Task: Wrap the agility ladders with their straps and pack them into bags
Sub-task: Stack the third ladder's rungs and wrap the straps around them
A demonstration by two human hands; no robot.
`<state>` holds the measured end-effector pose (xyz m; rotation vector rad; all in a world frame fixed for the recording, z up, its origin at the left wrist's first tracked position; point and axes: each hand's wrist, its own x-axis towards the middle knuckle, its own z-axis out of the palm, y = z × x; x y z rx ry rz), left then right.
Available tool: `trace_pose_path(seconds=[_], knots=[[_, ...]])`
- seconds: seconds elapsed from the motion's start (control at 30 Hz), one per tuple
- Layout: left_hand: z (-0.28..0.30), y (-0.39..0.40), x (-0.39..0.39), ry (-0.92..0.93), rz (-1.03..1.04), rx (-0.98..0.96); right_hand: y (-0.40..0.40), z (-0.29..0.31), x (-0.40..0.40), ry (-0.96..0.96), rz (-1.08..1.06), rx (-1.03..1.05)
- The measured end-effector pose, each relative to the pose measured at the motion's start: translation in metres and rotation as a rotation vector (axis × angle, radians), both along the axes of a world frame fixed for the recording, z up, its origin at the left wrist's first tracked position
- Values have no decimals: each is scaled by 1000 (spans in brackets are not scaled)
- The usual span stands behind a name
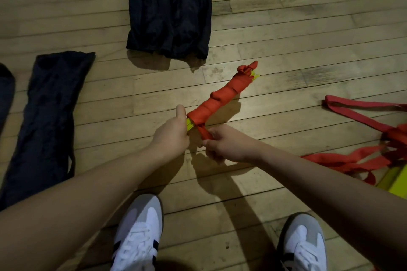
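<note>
A bundled agility ladder (222,95) with yellow rungs wound in red strap points up and to the right, its far end low over the wooden floor. My left hand (172,131) grips the bundle's near end, thumb up along it. My right hand (222,144) pinches the loose red strap end just below the bundle. Two dark bags (169,9) lie side by side at the top centre. Another dark bag (47,116) lies on the left.
A second, unwrapped ladder (374,152) with red straps and yellow rungs sprawls at the right edge. A further dark bag (5,90) shows at the far left edge. My two white and grey shoes (138,235) stand at the bottom on the plank floor (308,39).
</note>
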<state>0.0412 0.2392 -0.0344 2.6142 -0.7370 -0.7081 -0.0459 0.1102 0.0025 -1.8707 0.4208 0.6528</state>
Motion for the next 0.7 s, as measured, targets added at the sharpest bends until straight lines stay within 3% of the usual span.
trace_pose_path(seconds=[0.2,0.33,0.5,0.7], knots=[[4,0,4,196,-38,85,-2,-4,1,34,14,9],[9,2,4,197,-180,218,-8,-11,-8,58,-63,-16],[8,7,7,22,-279,120,-8,-14,-16,54,-171,87],[5,2,-5,-15,-91,-60,-9,-15,-20,64,-204,212]])
